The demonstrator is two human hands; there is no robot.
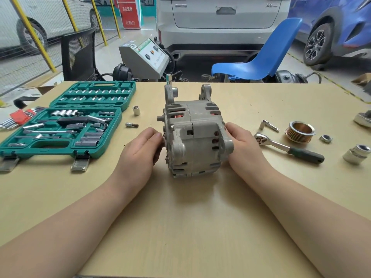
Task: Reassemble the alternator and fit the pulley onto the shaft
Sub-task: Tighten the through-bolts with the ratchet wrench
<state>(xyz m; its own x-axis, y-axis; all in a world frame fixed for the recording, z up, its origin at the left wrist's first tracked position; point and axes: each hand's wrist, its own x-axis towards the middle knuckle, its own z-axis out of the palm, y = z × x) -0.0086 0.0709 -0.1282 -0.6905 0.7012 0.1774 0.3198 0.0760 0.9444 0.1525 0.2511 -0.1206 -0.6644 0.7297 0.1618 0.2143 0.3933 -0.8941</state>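
With alternator [193,135] mid-table [180,217], axis running left-right, left hand [138,151] pinches shaft end, right hand [244,146] grips housing; pulley [300,131] lies well right, nearer right hand.

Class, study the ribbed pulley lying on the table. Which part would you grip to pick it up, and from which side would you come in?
Grip the pulley by its ribbed outer wall, coming from above, probably with the right hand, which is nearer. It lies with its open bore facing up, so fingers can close across the rim. The ratchet lies close on its left, so a sideways approach from there looks awkward.
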